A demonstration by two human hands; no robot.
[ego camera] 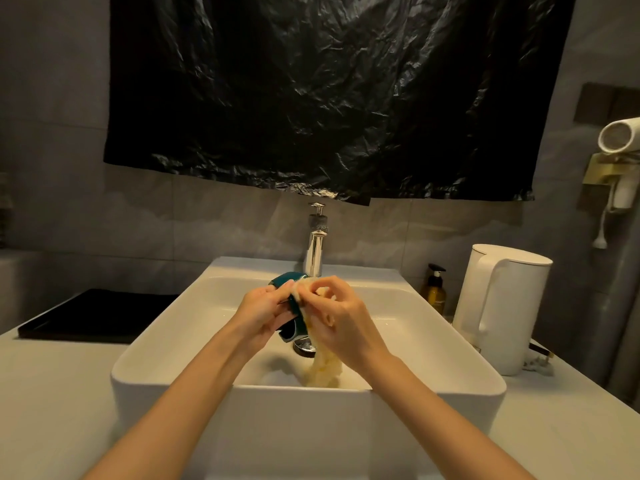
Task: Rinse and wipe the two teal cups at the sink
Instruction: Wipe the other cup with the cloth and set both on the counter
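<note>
Over the white sink (173, 327) my left hand (263, 313) grips a teal cup (284, 280), held tilted above the basin. Most of the cup is hidden behind my fingers and a pale yellow cloth (322, 368). My right hand (336, 317) pinches that cloth against the cup's rim, and the cloth's loose end hangs down into the basin. Only one teal cup is visible. The chrome tap (316, 247) stands just behind the cup; no running water is visible.
A black tray (93, 317) lies on the counter left of the sink. To the right stand a white kettle (502, 306) and an amber pump bottle (435, 285). A wall hairdryer (620, 140) hangs at far right. Black plastic sheeting (329, 91) covers the wall above.
</note>
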